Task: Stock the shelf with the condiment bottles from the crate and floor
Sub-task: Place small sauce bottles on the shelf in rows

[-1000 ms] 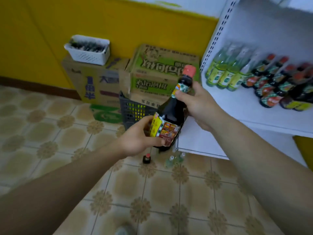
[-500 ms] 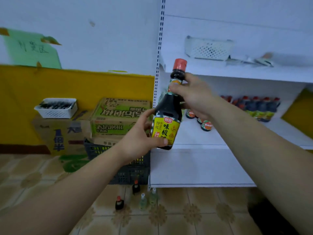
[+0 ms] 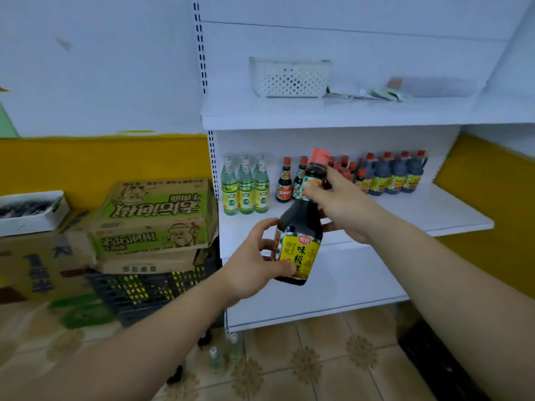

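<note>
Head view, entry: you hold the dark sauce bottle (image 3: 299,227) upright in both hands, in front of the near edge of the middle shelf (image 3: 419,212), not yet set on it. Your left hand (image 3: 254,264) grips the lower body, thumb across the yellow label; your right hand (image 3: 341,204) pinches the neck just under the red cap. Compared with half a second ago, both grips are unchanged and the label still faces you; the bottle now sits lower against the shelf unit, its cap level with the stocked rows rather than the upper board. One second ago it was down by the crate (image 3: 139,287), label turned aside. On the shelf behind: three clear bottles (image 3: 246,186) at far left, small dark bottles (image 3: 285,180) to their right, larger dark jugs (image 3: 390,175) further right. A white basket (image 3: 289,78) sits on the upper board. Left of the unit, cardboard boxes (image 3: 156,218) rest on the crate. A few small bottles (image 3: 214,355) stand on the floor near the unit's base.
</note>
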